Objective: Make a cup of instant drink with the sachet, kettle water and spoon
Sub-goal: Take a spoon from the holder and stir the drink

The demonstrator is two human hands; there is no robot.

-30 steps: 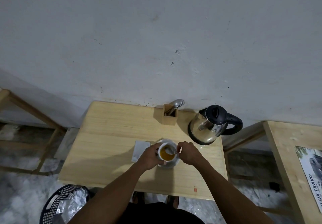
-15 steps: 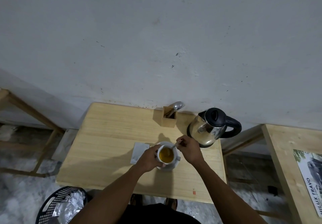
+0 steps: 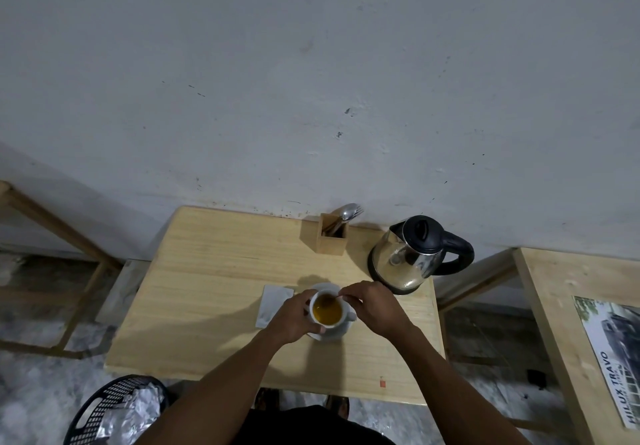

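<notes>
A white cup (image 3: 327, 310) full of amber drink stands on a white saucer (image 3: 335, 333) near the middle of the wooden desk (image 3: 214, 292), towards its near edge. The left hand (image 3: 294, 316) wraps around the left side of the cup, fingers closed against its wall. The right hand (image 3: 374, 306) sits just right of the cup with thumb and fingers pinched together on the handle of a spoon (image 3: 330, 301), whose bowl dips into the drink at the far side of the cup. A white sachet (image 3: 272, 304) lies flat on the desk, just left of the saucer and partly under the left hand. At the far right of the desk stands a steel kettle (image 3: 412, 257) with a black lid and handle, lid down, well apart from the cup. Left of the kettle, by the wall, a small wooden holder (image 3: 332, 238) contains cutlery. A black basket (image 3: 114, 410) with crumpled foil sits on the floor at the near left, and a second desk (image 3: 568, 292) stands at the right
</notes>
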